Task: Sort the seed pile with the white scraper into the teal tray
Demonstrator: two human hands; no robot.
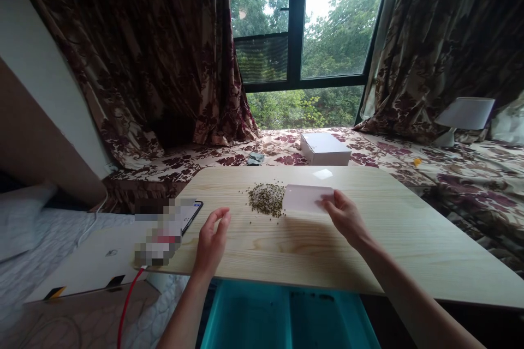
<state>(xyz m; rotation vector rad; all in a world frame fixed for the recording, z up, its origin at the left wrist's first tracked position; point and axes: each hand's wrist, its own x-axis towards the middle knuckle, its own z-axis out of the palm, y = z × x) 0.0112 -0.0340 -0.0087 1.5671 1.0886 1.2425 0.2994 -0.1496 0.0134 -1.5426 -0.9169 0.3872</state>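
Note:
My right hand (347, 215) grips the right end of a thin white rectangular card (306, 198), thumb on top. The card's left edge meets a pile of small green beans, likely mung beans (268, 207), mixed with white grains (262, 192). A few beans lie loose around the pile on the pale wooden tabletop (327, 253). To the left of the pile, my left hand (212, 237) is raised over the table with its fingers loosely curved and apart, holding nothing. It does not touch the pile.
A phone (180, 223), partly blurred out, lies at the table's left edge with a red cable (129, 300). Below the front edge sits a teal two-part tray (289, 322). Behind the table are a white box (326, 147) and a lamp (466, 113).

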